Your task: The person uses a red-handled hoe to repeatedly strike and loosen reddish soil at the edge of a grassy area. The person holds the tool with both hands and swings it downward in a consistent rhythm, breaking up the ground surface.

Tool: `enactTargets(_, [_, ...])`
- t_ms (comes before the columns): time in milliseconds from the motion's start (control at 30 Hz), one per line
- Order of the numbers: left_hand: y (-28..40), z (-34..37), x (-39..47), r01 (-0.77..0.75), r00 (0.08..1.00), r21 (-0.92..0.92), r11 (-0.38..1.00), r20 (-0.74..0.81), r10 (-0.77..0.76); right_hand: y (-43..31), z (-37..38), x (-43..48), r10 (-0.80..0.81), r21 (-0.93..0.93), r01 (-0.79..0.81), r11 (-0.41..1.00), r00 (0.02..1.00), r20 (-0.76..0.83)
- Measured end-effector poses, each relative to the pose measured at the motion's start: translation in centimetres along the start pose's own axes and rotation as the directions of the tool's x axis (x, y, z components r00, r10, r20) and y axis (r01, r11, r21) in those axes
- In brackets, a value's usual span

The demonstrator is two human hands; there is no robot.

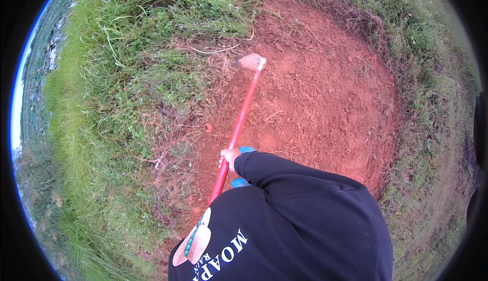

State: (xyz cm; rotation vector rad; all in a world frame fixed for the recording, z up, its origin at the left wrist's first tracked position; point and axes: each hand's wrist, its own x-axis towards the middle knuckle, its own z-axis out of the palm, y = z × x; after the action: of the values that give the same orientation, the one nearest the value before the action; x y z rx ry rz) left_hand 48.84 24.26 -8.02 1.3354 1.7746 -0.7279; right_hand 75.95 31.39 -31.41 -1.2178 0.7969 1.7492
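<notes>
My right hand (230, 157) is wrapped around the red handle (243, 109) of a hoe, at the end of a black sleeve. The handle slants up from beside my chest, and its lower end is hidden by my shirt. At the far end sits the hoe's soil-coloured blade (250, 62), fixed to a pale socket. It rests at the line where bare reddish soil (316, 101) meets weeds and dry stems. My left hand is out of view.
Green weeds (160, 71) and tall grass (72, 128) grow along the left. More low plants (423, 128) curve around the right. The tips of my blue shoes (239, 182) show beneath my arm. A pale stem (215, 51) lies near the blade. My black shirt (305, 220) bears white writing.
</notes>
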Motion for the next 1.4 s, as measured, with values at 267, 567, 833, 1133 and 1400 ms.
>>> enactTargets(267, [-1.3, 2.0, -1.1, -0.030, 1.000, 0.027, 0.999, -0.005, 0.030, 2.1, -0.7, -1.2, -0.061, 0.071, 0.061, 0.996, 0.998, 0.004])
enactTargets(567, [3.3, 2.7, 3.4, -0.269, 0.961, 0.135, 0.954, -0.033, 0.276, -9.8, -1.7, -7.0, -0.435, 0.040, 0.437, 0.898, 0.899, -0.056])
enactTargets(833, [3.1, 1.9, 4.7, -0.292, 0.951, 0.183, 0.939, -0.046, 0.305, -9.7, -0.6, -1.8, -0.434, 0.006, 0.441, 0.898, 0.886, -0.160])
enactTargets(1133, [-9.0, 2.2, -4.5, 0.102, 0.995, -0.015, 0.995, 0.015, -0.102, 6.6, -2.1, 0.2, -0.030, -0.014, 0.029, 0.999, 0.995, -0.099])
enactTargets(1400, [-2.1, 0.9, 2.1, -0.150, 0.985, 0.086, 0.985, -0.075, 0.157, -3.8, -1.8, -5.3, -0.230, 0.132, 0.229, 0.964, 0.973, -0.009])
